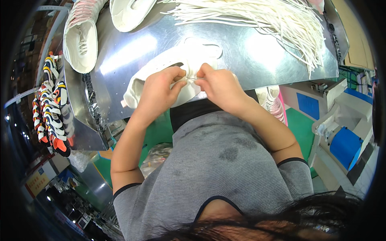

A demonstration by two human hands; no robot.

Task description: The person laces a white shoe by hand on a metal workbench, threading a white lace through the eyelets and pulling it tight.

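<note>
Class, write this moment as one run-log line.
left hand: at shoe | right hand: pinching thin item, kind unclear | shoe: on table | laces: heaped, far right

In front of you is a shiny metal worktable (113, 93), its top catching bright white glare. Green floor (299, 128) shows below. On your right stands a pale unit with a blue panel (308, 105); on your left, small lights (49, 198) dot a dim area, where a yellowish board (37, 181) is perhaps a sign.
</note>
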